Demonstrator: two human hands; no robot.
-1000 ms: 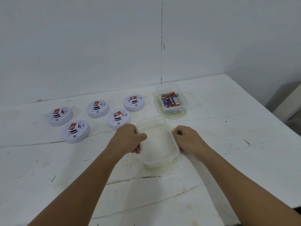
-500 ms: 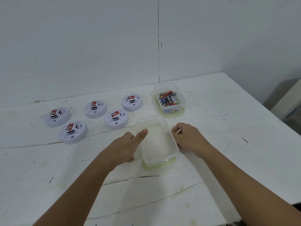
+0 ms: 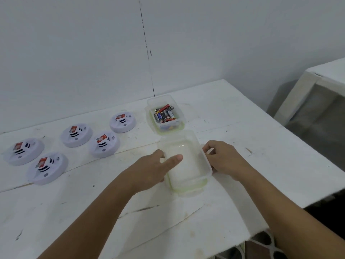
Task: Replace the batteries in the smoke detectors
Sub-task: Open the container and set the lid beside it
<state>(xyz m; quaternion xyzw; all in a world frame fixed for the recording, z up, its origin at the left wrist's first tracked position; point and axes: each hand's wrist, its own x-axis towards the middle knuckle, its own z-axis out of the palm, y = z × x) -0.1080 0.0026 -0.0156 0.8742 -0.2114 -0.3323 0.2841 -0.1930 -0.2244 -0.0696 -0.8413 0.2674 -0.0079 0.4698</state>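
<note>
Closest to me, my two arms reach over the white table (image 3: 93, 212). My left hand (image 3: 149, 171) has let go of the empty clear box (image 3: 186, 165). A second ago it was wrapped around the box's left side. Now its fingers are loose, and the thumb lies straight out over the box's near-left rim, holding nothing. My right hand (image 3: 224, 159) has stayed where it was, with its fingers curled to pinch the right rim of the box. The box has barely moved. It sits flat on the table between my hands.

I think this means the empty box is now set where I want it, maybe for the old batteries, and my left hand is free to go get a smoke detector.

Just behind the empty box is a second clear box (image 3: 166, 116) full of batteries (image 3: 165, 114). Farther left, five round white smoke detectors (image 3: 103, 146) sit apart on the table, all untouched. The wall is behind them.
</note>
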